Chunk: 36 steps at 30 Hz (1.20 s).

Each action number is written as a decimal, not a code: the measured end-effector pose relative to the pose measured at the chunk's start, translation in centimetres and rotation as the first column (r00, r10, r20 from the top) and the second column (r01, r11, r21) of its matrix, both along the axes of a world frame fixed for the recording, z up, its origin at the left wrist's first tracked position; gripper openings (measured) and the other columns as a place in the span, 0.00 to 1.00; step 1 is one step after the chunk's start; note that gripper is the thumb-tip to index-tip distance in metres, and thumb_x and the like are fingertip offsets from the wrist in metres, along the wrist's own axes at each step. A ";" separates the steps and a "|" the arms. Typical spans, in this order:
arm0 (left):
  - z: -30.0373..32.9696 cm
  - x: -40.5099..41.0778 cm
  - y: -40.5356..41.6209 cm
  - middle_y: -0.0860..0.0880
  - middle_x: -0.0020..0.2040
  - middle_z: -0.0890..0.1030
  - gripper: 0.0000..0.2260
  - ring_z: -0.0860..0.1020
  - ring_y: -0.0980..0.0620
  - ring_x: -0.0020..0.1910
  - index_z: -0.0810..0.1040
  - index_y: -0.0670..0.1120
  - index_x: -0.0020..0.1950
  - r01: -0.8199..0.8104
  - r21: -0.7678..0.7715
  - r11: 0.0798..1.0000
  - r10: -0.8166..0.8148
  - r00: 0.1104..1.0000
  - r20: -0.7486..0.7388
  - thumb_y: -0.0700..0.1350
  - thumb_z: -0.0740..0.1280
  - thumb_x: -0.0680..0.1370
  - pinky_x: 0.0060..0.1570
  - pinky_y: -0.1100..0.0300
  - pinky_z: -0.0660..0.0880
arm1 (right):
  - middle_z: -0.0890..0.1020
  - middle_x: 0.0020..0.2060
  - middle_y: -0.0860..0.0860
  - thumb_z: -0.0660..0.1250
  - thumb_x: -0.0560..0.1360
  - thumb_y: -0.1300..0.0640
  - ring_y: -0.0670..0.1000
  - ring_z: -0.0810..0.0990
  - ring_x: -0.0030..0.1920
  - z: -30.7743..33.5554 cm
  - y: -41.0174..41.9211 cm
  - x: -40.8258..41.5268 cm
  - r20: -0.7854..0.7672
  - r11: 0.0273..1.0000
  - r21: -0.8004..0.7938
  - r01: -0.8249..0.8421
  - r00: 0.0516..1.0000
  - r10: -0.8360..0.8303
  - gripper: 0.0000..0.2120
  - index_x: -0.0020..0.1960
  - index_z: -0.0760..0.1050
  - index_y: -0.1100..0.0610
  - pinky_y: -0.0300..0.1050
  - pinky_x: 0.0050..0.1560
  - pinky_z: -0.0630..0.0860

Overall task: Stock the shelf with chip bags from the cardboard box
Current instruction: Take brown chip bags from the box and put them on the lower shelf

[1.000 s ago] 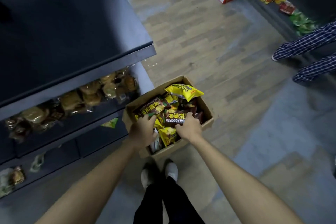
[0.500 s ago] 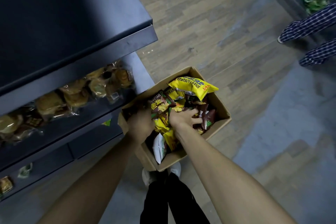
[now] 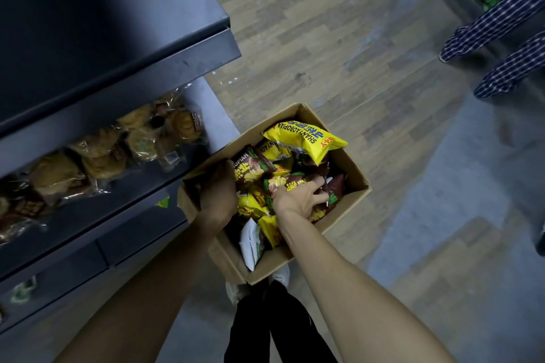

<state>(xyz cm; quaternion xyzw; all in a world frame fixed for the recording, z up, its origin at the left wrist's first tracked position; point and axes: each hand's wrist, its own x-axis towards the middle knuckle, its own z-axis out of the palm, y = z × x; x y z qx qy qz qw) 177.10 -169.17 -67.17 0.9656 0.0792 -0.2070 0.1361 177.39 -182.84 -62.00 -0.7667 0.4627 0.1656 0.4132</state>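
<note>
Crinkly foil chip bags (image 3: 267, 183) (light, crushable; take by edges): right hand (image 3: 298, 200) pinches one at frame centre, left hand (image 3: 218, 188) fingers hidden, grip unclear.

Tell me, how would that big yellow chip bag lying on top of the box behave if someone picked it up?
The yellow chip bag looks puffed with air, so it is probably light for its size. Its glossy film may be slippery and would likely crumple under a grip rather than stay stiff. It lies loosely atop the other bags in the cardboard box, so a push would probably slide it.
</note>
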 end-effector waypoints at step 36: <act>3.8 -3.1 -5.0 0.37 0.76 0.55 0.30 0.70 0.39 0.67 0.50 0.39 0.78 -0.096 -0.179 0.979 0.100 0.995 0.015 0.49 0.58 0.81 0.63 0.51 0.68 | 0.46 0.79 0.50 0.55 0.81 0.46 0.62 0.66 0.68 -2.3 -3.8 -2.7 -0.169 0.324 -0.345 -0.881 0.398 0.901 0.35 0.80 0.43 0.57 0.59 0.63 0.69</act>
